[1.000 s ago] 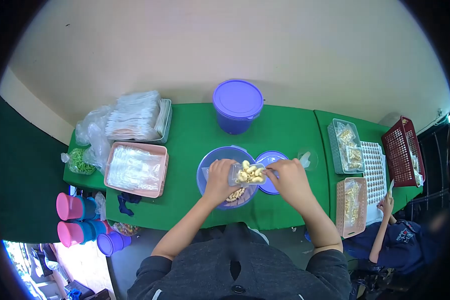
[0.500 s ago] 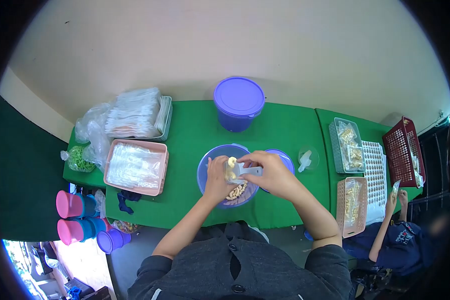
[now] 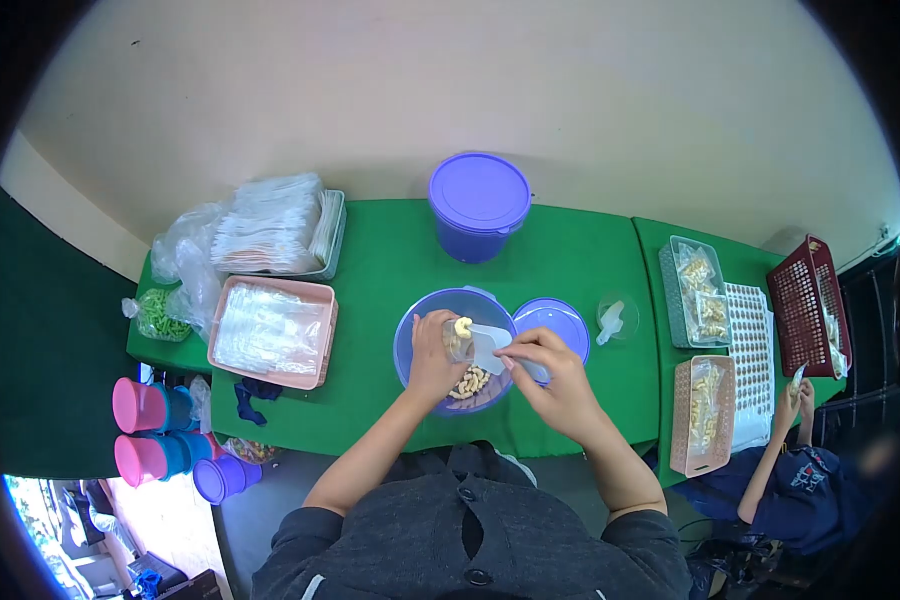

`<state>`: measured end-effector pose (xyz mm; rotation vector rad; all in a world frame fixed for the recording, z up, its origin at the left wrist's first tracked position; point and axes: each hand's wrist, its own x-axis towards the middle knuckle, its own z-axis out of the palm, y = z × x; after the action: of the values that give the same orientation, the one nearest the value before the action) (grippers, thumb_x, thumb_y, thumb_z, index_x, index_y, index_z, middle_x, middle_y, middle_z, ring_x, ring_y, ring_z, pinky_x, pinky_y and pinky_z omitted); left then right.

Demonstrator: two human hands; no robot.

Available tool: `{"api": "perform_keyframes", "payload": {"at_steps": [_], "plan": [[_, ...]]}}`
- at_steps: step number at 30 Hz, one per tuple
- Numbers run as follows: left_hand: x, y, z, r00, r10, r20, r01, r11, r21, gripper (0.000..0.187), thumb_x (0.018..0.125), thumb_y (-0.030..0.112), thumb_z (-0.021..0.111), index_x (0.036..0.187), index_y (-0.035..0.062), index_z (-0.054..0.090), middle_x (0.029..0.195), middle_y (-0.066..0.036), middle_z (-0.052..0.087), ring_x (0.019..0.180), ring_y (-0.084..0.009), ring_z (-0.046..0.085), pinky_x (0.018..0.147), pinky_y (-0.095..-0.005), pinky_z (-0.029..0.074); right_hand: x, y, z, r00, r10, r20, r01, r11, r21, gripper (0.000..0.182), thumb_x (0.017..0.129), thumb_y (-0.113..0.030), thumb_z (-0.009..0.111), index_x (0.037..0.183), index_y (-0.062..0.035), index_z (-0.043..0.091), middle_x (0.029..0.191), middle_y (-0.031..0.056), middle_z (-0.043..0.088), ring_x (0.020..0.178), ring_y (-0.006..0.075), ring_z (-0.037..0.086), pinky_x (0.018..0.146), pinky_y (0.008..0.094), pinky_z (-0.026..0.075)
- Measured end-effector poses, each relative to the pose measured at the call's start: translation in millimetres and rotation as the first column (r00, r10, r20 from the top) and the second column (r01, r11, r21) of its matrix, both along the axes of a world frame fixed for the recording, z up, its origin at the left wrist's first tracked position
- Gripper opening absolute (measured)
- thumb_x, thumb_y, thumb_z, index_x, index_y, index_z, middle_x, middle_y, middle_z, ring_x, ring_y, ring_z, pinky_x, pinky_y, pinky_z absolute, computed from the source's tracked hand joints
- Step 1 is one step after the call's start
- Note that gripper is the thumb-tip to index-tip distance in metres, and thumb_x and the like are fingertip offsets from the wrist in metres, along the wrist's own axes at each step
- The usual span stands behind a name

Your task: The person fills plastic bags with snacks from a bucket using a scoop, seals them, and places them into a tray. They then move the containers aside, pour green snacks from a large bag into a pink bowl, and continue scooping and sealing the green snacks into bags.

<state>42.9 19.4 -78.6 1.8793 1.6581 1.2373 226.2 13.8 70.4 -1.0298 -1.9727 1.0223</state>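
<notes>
Over a purple tub (image 3: 406, 352) with pale curved snacks (image 3: 468, 382) at its bottom, my left hand (image 3: 435, 355) is wrapped round a small clear bag (image 3: 458, 347). A few snack pieces show at the bag's mouth. My right hand (image 3: 548, 375) grips the handle of a translucent white scoop (image 3: 489, 346), whose flat end is at the bag's opening. Just right of the tub lies a purple lid (image 3: 560, 325), partly behind my right hand.
A lidded purple bucket (image 3: 478, 205) stands at the back. Left are a pink basket (image 3: 272, 332) of clear bags and a stack of packets (image 3: 270, 225). Right are a grey basket (image 3: 694, 290), a peach basket (image 3: 703, 415), a maroon basket (image 3: 808, 305) and a co-worker (image 3: 800, 480).
My right hand has moved right and slightly down, from close against the bag to farther back on the scoop handle. More of the scoop and the lid shows.
</notes>
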Motion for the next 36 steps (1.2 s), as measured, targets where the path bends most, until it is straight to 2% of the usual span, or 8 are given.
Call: {"api": "perform_keyframes", "payload": {"at_steps": [7,9,16,18,22,28,33,36], "plan": [[2,1,-6,0.996,0.012,0.089,-0.012,1.000,-0.001,0.063,0.065,0.014,0.077,0.116,0.0076,0.041,0.112,-0.010,0.050,0.112,-0.0314,0.047,0.109,-0.0564,0.018,10,-12,14,0.998,0.021,0.055,-0.023,0.999,0.034,0.018,0.082,0.000,0.061,0.100,-0.0007,0.065,0.096,0.0117,0.059,0.088,0.0250,0.061,0.077,0.0326,0.048],[2,2,-5,0.980,0.058,0.190,-0.051,0.998,-0.040,0.061,0.067,0.006,0.076,0.115,0.0051,0.038,0.107,-0.012,0.052,0.100,-0.0251,0.056,0.090,-0.0364,0.044,13,-11,20,0.999,0.012,0.035,-0.014,0.998,0.057,0.019,0.081,0.001,0.062,0.100,-0.0007,0.065,0.096,0.0121,0.061,0.088,0.0247,0.062,0.077,0.0322,0.048],[-15,3,-3,0.888,0.051,0.457,-0.010,0.996,-0.092,0.049,0.080,0.007,0.071,0.115,0.0037,0.037,0.099,-0.010,0.057,0.093,-0.0196,0.059,0.084,-0.0314,0.047,16,11,3,0.910,-0.291,-0.297,0.312,0.950,0.026,0.019,0.079,-0.002,0.068,0.098,0.0014,0.066,0.091,0.0120,0.068,0.083,0.0170,0.065,0.076,0.0288,0.051],[-24,2,0,0.691,0.108,0.715,-0.131,0.991,-0.023,0.051,0.079,0.013,0.072,0.117,0.0042,0.039,0.097,-0.009,0.058,0.091,-0.0188,0.059,0.084,-0.0345,0.047,10,25,-15,0.979,-0.196,-0.057,0.188,0.973,-0.131,0.016,0.082,-0.005,0.067,0.096,0.0022,0.066,0.087,0.0120,0.069,0.078,0.0166,0.066,0.073,0.0290,0.051],[-47,-15,35,0.686,0.124,0.716,-0.207,0.978,0.029,0.051,0.081,0.012,0.070,0.118,0.0039,0.036,0.096,-0.008,0.057,0.090,-0.0183,0.058,0.090,-0.0362,0.045,-22,53,-64,0.941,0.117,0.318,-0.029,0.963,-0.269,0.016,0.080,-0.008,0.066,0.093,0.0019,0.066,0.084,0.0179,0.067,0.073,0.0274,0.066,0.070,0.0334,0.051],[-73,-43,72,0.884,0.052,0.465,-0.212,0.930,0.299,0.056,0.077,0.012,0.072,0.118,0.0032,0.035,0.093,-0.010,0.054,0.089,-0.0175,0.056,0.096,-0.0389,0.041,-51,102,-146,0.866,0.313,0.390,-0.254,0.947,-0.197,0.016,0.077,-0.004,0.064,0.092,0.0005,0.068,0.087,0.0212,0.066,0.083,0.0356,0.064,0.074,0.0407,0.050],[-80,-62,49,0.815,0.179,0.551,-0.291,0.949,0.122,0.056,0.076,0.011,0.073,0.117,0.0033,0.036,0.095,-0.008,0.052,0.088,-0.0146,0.054,0.082,-0.0301,0.045,-56,125,-177,0.681,0.390,0.620,-0.341,0.918,-0.202,0.017,0.079,-0.002,0.059,0.092,-0.0003,0.069,0.085,0.0175,0.068,0.082,0.0300,0.067,0.074,0.0381,0.052],[-79,-71,41,0.789,0.217,0.574,-0.296,0.954,0.047,0.054,0.077,0.006,0.070,0.118,0.0038,0.035,0.096,-0.008,0.052,0.090,-0.0150,0.054,0.083,-0.0299,0.044,-57,118,-180,0.620,0.558,0.551,-0.169,0.782,-0.600,0.013,0.084,-0.004,0.058,0.092,0.0010,0.068,0.082,0.0154,0.068,0.078,0.0239,0.069,0.069,0.0344,0.055]]}}
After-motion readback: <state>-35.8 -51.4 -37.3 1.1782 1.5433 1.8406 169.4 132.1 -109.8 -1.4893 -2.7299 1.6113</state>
